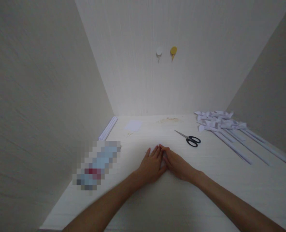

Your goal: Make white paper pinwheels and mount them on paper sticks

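My left hand point(152, 165) lies flat on the white tabletop, its fingers stretched forward and pressing down on a small piece of white paper point(162, 162). Only slivers of that paper show between the hands and past the fingertips. From the other side my right hand point(178, 163) is bent inward, fingers pinched together at the paper's edge and touching the left fingertips. Most of the paper is covered, so its shape cannot be made out. Black-handled scissors point(192, 141) lie closed beyond my right hand, blades pointing away to the left.
White paper flowers or ruffled pieces on long rolled paper sticks point(232, 146) lie at the right. Further left are a white paper square point(133, 125), rolled paper tubes point(108, 128) and a blurred-out bluish item point(101, 162). Tan scraps point(169, 120) lie by the back wall, where two hooks point(173, 50) hang.
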`<state>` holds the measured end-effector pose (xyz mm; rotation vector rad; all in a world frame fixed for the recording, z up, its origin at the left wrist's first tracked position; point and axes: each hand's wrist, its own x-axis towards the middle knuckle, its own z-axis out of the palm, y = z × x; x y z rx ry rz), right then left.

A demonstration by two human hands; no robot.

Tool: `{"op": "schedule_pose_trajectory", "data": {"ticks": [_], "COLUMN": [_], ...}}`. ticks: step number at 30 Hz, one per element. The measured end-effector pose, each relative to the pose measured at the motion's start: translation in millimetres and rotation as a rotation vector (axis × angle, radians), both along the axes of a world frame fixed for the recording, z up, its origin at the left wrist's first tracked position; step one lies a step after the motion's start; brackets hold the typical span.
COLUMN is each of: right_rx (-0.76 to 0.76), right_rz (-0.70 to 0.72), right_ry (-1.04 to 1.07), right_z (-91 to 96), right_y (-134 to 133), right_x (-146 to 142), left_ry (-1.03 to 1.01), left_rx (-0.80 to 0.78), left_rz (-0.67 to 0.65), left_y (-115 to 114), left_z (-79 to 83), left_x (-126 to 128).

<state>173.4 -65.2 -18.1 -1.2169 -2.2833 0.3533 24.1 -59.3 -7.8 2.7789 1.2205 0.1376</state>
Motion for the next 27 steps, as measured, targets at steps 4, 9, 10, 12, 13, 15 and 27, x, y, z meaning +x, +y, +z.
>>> {"op": "schedule_pose_trajectory", "data": {"ticks": [4,9,10,12,13,15,27], "right_rx": [0.099,0.126,0.121,0.096,0.076,0.043,0.036], "right_rz": [-0.052,-0.052,-0.061,-0.087,-0.101,-0.118,-0.116], "right_ry": [-0.063,-0.103,-0.105,-0.104,-0.105,-0.116,-0.136], "right_z": [-3.3,0.4,1.3,2.4,2.5,2.0,0.9], "right_y": [2.7,0.8,0.4,0.6,1.1,3.1,6.8], "right_x": [1.9,1.1,0.7,0.5,0.9,2.4,6.9], "left_ry": [-0.034,-0.051,-0.054,-0.054,-0.05,-0.036,0.149], "left_rx": [0.002,-0.027,-0.028,-0.024,-0.022,-0.013,-0.012], "left_rz": [0.047,0.051,0.051,0.051,0.048,0.038,0.117], "left_y": [7.4,11.9,12.0,11.9,11.9,12.3,10.8], "left_z": [0.7,2.7,3.2,4.2,4.8,6.1,18.8], "left_x": [1.4,4.3,4.7,5.0,4.8,3.2,-27.8]}}
